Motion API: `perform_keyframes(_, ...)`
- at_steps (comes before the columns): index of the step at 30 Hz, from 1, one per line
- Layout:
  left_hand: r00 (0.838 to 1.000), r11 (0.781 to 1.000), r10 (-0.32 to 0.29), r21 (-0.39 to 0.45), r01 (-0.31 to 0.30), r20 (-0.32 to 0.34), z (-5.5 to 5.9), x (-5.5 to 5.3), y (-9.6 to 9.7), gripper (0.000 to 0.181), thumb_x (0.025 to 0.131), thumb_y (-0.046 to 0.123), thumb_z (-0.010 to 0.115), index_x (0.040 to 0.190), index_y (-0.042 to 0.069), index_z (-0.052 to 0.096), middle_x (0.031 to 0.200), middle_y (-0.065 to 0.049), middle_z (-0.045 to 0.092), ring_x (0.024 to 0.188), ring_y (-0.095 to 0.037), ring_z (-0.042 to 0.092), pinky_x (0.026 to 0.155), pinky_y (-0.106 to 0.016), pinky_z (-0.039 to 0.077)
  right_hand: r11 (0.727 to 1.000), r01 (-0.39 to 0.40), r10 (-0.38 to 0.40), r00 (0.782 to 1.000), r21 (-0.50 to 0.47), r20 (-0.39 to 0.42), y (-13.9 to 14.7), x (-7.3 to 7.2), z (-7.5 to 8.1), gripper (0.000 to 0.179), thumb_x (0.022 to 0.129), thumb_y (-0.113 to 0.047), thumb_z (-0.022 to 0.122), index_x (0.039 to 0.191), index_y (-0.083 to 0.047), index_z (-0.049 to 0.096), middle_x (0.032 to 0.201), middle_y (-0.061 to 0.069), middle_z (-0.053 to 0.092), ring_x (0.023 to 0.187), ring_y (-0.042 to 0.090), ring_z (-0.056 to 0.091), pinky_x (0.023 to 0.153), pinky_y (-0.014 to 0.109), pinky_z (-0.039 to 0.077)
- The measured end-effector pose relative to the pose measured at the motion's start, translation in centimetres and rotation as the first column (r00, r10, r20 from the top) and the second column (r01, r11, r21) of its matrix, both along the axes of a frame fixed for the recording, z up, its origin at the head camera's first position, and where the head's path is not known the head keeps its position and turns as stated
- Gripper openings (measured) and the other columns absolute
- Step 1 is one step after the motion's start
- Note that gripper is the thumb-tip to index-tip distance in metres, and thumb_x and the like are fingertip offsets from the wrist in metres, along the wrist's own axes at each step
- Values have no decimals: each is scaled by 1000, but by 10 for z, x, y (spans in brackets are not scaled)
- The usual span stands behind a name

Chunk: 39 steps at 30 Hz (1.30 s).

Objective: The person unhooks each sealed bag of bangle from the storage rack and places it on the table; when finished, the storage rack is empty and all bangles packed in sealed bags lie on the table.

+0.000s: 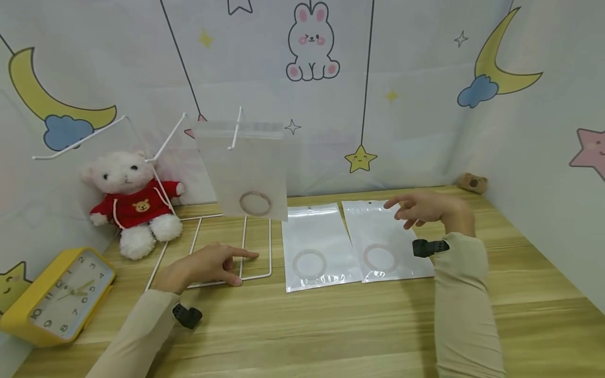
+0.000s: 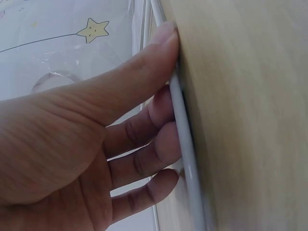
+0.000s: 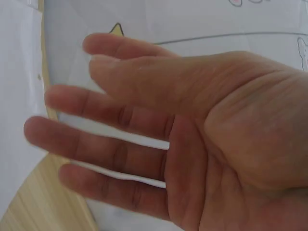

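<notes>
A white wire display rack [image 1: 246, 262] stands on the wooden table, its base frame lying flat. My left hand [image 1: 208, 265] presses down on that base wire [image 2: 185, 144] with straight fingers [image 2: 154, 120]. One clear bag with a ring inside [image 1: 246, 170] hangs from a hook of the rack. Two more clear bags, each with a ring, lie flat on the table: one in the middle [image 1: 316, 247], one to its right [image 1: 385, 241]. My right hand [image 1: 425, 207] hovers open above the right bag, fingers spread [image 3: 110, 125], holding nothing.
A plush bear in a red hoodie [image 1: 132, 202] sits at the back left behind the rack. A yellow alarm clock [image 1: 56, 296] stands at the left edge. A small brown bear figure [image 1: 472, 182] sits in the back right corner. Patterned walls close in three sides.
</notes>
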<state>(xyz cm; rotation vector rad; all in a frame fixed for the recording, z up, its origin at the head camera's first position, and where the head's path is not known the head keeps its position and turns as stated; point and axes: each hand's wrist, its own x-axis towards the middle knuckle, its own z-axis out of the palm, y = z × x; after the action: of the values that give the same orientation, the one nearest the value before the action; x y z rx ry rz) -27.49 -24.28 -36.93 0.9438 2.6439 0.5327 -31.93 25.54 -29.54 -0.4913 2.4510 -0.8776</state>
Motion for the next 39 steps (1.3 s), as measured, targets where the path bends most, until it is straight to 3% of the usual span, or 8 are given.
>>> perform_keyframes(4, 1000, 1000, 9, 2, -9, 13, 1, 1, 1, 61, 84, 29, 80, 140, 16, 61, 69, 9, 55, 62, -4, 46, 62, -26, 40, 999, -36, 34, 996, -18, -83, -14, 0, 2, 38, 102, -9, 52, 141, -5, 54, 124, 18, 60, 101, 29, 67, 90, 48, 49)
perform_keyframes(14, 1000, 1000, 5, -3, -5, 4, 2, 1, 1, 60, 84, 29, 80, 140, 16, 61, 70, 9, 55, 63, -4, 46, 62, -26, 41, 995, -86, 71, 961, -44, -268, -52, -2, 7, 35, 103, -9, 52, 138, -9, 59, 119, 11, 68, 96, 24, 68, 96, 53, 47)
perform_keyframes(20, 1000, 1000, 10, -9, -10, 2, 2, 1, 1, 61, 84, 31, 80, 140, 17, 61, 70, 9, 55, 62, -4, 45, 62, -26, 40, 993, -104, 77, 925, -51, -371, -73, -7, 4, 32, 102, -10, 55, 133, -11, 64, 115, 7, 70, 91, 18, 68, 90, 48, 50)
perform_keyframes(28, 999, 999, 36, -16, -35, 27, 0, 0, 2, 62, 83, 32, 81, 141, 19, 61, 71, 9, 55, 63, -6, 45, 61, -26, 40, 989, -91, 26, 883, -118, -469, -96, -6, 1, 34, 99, -10, 60, 132, -14, 65, 123, 7, 67, 95, 21, 69, 81, 42, 54)
perform_keyframes(34, 1000, 1000, 23, -7, -23, 20, -1, -1, 1, 62, 83, 32, 81, 140, 19, 61, 69, 9, 55, 61, -5, 45, 60, -25, 40, 974, -169, 66, 852, -153, -519, -125, -9, -11, 36, 99, -7, 59, 135, -10, 62, 136, 7, 60, 111, 25, 65, 89, 42, 53)
perform_keyframes(39, 1000, 1000, 16, 1, -16, 17, -1, 0, 2, 62, 83, 33, 80, 140, 18, 61, 69, 10, 55, 61, -4, 45, 60, -25, 40, 976, -205, 121, 796, -77, -593, -148, -10, -21, 39, 99, -10, 61, 138, -13, 60, 144, 8, 54, 126, 30, 55, 103, 46, 43)
